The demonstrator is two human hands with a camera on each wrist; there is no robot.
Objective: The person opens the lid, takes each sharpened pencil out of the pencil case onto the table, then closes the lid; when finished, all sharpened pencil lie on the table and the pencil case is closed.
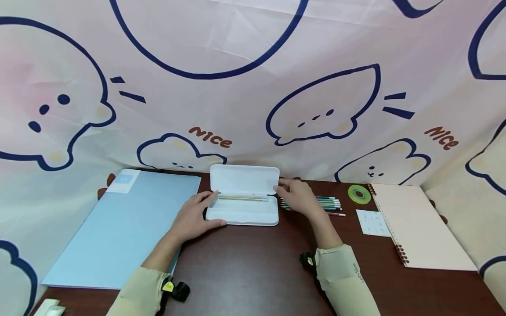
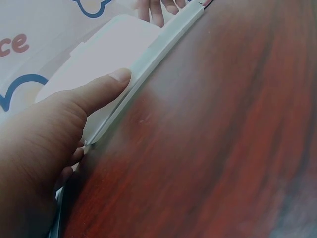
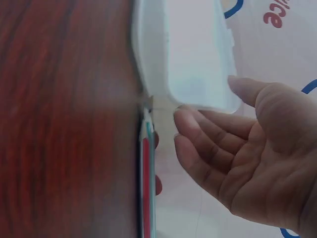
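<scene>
A white pencil case (image 1: 243,216) lies on the table with its lid (image 1: 244,179) raised toward the back wall. Inside, along the hinge side, lie slim pencils (image 1: 243,199), one yellowish. My left hand (image 1: 193,217) grips the case's left end, its thumb (image 2: 104,91) on the front rim and the other fingers round the far side, partly hidden. At the right end of the lid, my right hand (image 1: 298,196) holds the edge between thumb and curved fingers (image 3: 213,144). Under and beside that hand, several pencils (image 1: 328,202) lie on the table, tips toward the case.
At left lies a large light-blue folder (image 1: 130,228). On the right are a spiral notebook (image 1: 419,224), a small white card (image 1: 372,223) and a green round tape roll (image 1: 359,194). A patterned cloth (image 1: 245,105) hangs behind the table. White objects (image 1: 50,308) show at lower left.
</scene>
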